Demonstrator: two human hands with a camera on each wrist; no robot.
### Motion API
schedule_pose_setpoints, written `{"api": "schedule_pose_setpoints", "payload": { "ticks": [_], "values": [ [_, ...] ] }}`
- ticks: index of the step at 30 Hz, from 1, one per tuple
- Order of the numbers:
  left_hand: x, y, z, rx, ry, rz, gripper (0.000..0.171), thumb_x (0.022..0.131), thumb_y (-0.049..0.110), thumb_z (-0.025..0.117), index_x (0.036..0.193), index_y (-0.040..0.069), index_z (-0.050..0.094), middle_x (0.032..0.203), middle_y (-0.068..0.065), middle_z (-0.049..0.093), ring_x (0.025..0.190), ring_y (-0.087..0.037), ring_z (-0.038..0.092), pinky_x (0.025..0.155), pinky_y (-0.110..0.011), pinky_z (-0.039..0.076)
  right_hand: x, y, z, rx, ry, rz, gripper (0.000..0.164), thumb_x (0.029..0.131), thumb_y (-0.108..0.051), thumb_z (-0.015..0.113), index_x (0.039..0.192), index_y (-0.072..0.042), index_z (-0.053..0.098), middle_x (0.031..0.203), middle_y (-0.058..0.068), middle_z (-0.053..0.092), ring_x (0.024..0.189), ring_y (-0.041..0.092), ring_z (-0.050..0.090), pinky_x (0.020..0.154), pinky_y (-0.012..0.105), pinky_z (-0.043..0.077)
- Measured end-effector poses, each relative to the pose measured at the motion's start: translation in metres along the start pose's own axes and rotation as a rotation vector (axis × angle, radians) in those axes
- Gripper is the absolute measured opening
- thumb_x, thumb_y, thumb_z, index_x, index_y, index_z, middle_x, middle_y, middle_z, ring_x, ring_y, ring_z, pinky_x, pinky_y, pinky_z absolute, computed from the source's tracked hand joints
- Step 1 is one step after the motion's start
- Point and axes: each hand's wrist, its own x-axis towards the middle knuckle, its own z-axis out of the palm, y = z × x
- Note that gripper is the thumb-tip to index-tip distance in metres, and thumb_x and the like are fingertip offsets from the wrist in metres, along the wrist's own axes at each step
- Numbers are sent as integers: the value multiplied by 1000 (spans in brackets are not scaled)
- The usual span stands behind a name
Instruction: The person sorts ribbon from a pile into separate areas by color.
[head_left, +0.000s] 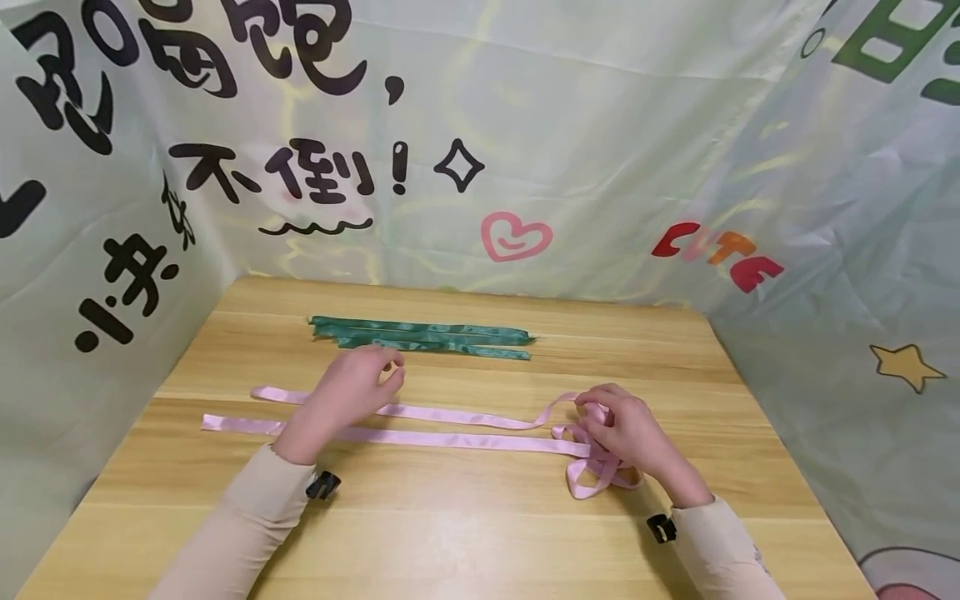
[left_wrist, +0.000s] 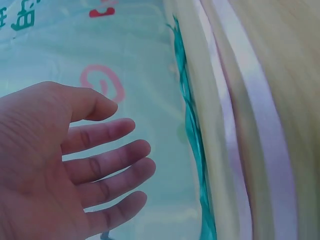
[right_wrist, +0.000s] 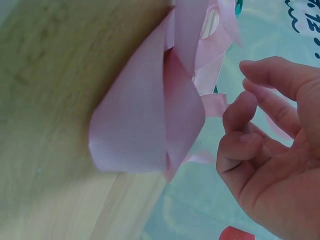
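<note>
Right hand [head_left: 633, 433] pinches looped pink satin ribbon [head_left: 450, 439]; left hand [head_left: 356, 387] hovers relaxed, empty, over wooden bench [head_left: 450, 533]. Risk: loose grip, loops unravel.

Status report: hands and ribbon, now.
Left hand open, hovering over pink ribbon tails. Right hand pinching ribbon loops. Green ribbons lie apart, behind. Nothing in the way.

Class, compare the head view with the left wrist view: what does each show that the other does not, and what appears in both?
Only the head view shows the right hand at the looped end of the pink ribbon, both sleeves, and the whole table. Only the left wrist view shows the left hand from its palm side, fingers straight and spread, holding nothing. Both show the left hand, the pink ribbon, the green ribbon, the table and the printed backdrop.
</note>
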Motion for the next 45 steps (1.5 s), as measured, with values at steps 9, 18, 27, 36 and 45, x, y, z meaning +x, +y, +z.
{"api": "schedule_pose_setpoints", "payload": {
  "ticks": [9,18,27,36,45],
  "values": [
    [26,35,24,-56,-68,73,23,102,20,67,118,6,76,103,-6,75,90,-19,69,73,-34,56,-7,4,-6,-46,36,40,33,90,-2,78,122,-4,73,125,18,68,73,14,59,68,31,51],
    [51,69,60,-84,-121,218,22,101,16,65,114,4,77,103,-9,77,87,-19,71,75,-36,59,-14,9,-11,-35,24,116,39,93,-3,76,132,-3,69,123,16,69,69,10,52,61,26,45],
    [67,94,93,-104,-212,279,26,102,16,61,117,2,77,111,-13,78,91,-23,71,88,-40,59,-18,15,-10,-29,56,121,43,90,0,77,132,-2,67,107,14,69,62,5,51,53,24,45],
    [75,108,114,-91,-260,323,21,102,14,61,108,5,79,112,-13,78,94,-21,73,88,-37,60,-18,14,-8,-14,35,151,44,91,-1,76,134,-2,67,103,11,70,61,5,51,53,24,46],
    [86,125,123,-55,-249,378,18,102,15,62,101,8,78,85,-5,72,70,-11,54,67,-27,47,-13,16,-3,-45,50,152,38,91,-5,80,127,-2,70,98,10,73,68,8,54,57,24,46]
  ]
}}
